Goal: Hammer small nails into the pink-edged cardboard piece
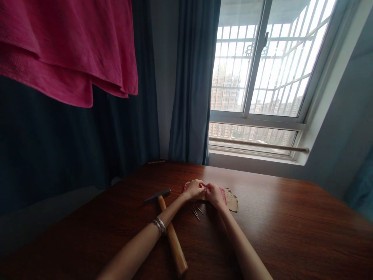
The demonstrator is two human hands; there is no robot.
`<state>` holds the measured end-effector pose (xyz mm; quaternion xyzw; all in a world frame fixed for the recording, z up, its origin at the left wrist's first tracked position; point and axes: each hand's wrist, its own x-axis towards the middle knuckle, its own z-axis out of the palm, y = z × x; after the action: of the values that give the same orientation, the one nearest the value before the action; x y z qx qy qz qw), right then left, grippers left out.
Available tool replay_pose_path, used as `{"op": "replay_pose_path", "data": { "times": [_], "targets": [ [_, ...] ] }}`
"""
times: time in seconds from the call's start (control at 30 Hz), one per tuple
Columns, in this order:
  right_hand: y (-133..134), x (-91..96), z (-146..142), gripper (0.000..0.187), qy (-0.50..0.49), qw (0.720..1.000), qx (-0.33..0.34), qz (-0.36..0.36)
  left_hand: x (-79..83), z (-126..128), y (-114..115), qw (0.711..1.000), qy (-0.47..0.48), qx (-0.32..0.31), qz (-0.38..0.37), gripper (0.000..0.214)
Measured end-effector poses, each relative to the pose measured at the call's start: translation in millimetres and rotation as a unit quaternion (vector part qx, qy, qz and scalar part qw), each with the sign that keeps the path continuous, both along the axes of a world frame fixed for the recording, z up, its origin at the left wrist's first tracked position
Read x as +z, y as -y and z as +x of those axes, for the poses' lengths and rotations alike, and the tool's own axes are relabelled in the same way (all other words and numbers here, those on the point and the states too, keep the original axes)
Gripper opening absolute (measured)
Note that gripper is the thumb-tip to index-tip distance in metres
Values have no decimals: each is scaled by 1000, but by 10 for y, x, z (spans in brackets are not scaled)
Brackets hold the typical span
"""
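My left hand (194,189) and my right hand (215,194) meet over a flat tan piece with a pink patterned band (230,198) lying on the dark wooden table (291,225). Both hands are closed in a pinch, fingertips touching each other above the piece; what they pinch is too small to make out. A few thin metal nails (197,212) lie loose just in front of my hands. A hammer with a wooden handle (171,233) lies to the left, passing under my left forearm, which wears a bracelet (160,226).
A pink cloth (72,50) hangs at upper left. Blue curtains (192,85) and a barred window (262,70) stand behind the table. A wooden rod (259,144) runs along the window sill. The table's far edge lies just beyond my hands.
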<state>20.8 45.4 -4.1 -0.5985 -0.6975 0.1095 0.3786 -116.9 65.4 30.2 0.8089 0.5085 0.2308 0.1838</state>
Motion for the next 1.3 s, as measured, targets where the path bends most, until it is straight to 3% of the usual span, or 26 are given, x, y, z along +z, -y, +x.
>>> {"op": "replay_pose_path", "data": {
  "times": [0.23, 0.63, 1.3],
  "targets": [
    [43, -71, -46, 18, 10, 999, -33, 29, -8, 50, 58, 998, -13, 47, 35, 21],
    [68, -105, -45, 18, 9, 998, -47, 52, 66, 42, 127, 998, -12, 54, 24, 22],
    [95, -97, -52, 17, 1, 997, -70, 45, 52, 77, 164, 995, -14, 81, 51, 24]
  ]
}}
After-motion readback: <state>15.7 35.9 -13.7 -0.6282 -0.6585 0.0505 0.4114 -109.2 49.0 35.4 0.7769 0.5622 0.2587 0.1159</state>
